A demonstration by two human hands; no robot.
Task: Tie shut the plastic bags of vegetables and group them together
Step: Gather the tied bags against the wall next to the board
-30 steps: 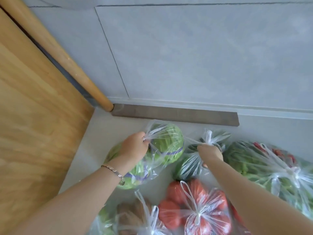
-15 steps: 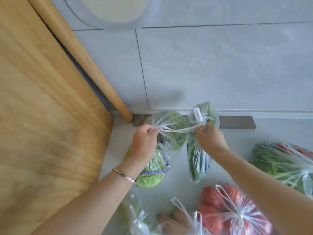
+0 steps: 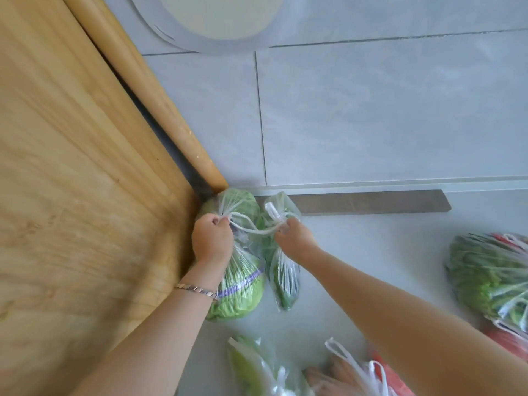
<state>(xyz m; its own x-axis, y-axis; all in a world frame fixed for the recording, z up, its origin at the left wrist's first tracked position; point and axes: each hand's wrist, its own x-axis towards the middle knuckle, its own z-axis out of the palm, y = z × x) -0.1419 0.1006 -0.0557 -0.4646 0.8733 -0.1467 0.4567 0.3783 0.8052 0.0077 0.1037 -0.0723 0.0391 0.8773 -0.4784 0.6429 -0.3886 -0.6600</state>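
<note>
A clear bag of pale green cabbage [image 3: 243, 292] with a purple band lies against the wooden cabinet corner. Beside it on the right is a narrower clear bag of dark green vegetables [image 3: 284, 284]. My left hand [image 3: 212, 238] grips the knotted top of the cabbage bag. My right hand [image 3: 294, 237] pinches the tied handles of the narrow bag. A white handle strand runs between the two hands. More tied bags lie nearer me: leafy greens [image 3: 491, 278] at right, a light green bag [image 3: 251, 367], a brownish one [image 3: 337, 375] and red tomatoes [image 3: 394, 381] at the bottom.
A wooden cabinet side [image 3: 71, 195] with a rounded wooden post [image 3: 160, 110] fills the left. Grey wall tiles [image 3: 385, 115] rise behind, with a dark strip [image 3: 371, 202] along their base. The bags lie on a pale grey surface [image 3: 371, 252].
Both hands have carried the cabbage bag and the narrow green bag away from the other bags, back and left into the corner by the wooden cabinet. The other bags stayed in place.
</note>
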